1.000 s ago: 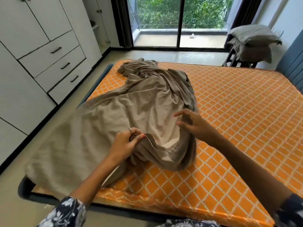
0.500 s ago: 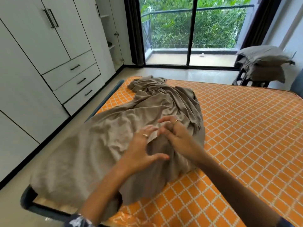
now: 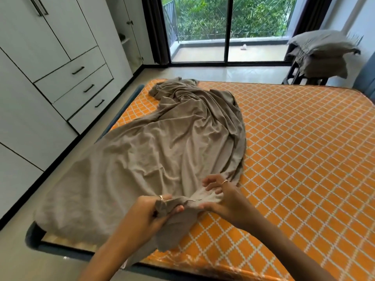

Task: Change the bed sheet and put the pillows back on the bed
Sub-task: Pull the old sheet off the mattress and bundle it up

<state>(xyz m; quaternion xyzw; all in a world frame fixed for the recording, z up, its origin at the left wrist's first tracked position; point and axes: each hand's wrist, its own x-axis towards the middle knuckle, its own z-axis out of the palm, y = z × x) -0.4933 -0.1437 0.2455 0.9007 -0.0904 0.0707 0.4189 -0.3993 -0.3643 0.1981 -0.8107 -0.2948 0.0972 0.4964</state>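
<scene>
A crumpled taupe bed sheet (image 3: 162,142) lies over the left half of the bare orange mattress (image 3: 300,151), from the far left corner to the near edge. My left hand (image 3: 150,211) grips a bunched part of the sheet's near edge. Just to its right, my right hand (image 3: 221,197) pinches the same edge between thumb and fingers, with the other fingers spread above the cloth. Two grey pillows (image 3: 322,51) are stacked on a stand at the far right, off the bed.
White wardrobes with drawers (image 3: 81,82) line the left wall, with a strip of floor (image 3: 60,179) between them and the bed. A glass balcony door (image 3: 227,27) is beyond the bed's far end. The dark bed frame (image 3: 34,238) shows at the near left corner.
Both hands came back toward the near edge and took hold of the sheet's hem; half a second ago they lay spread on top of the cloth. The camera view tilted up slightly.
</scene>
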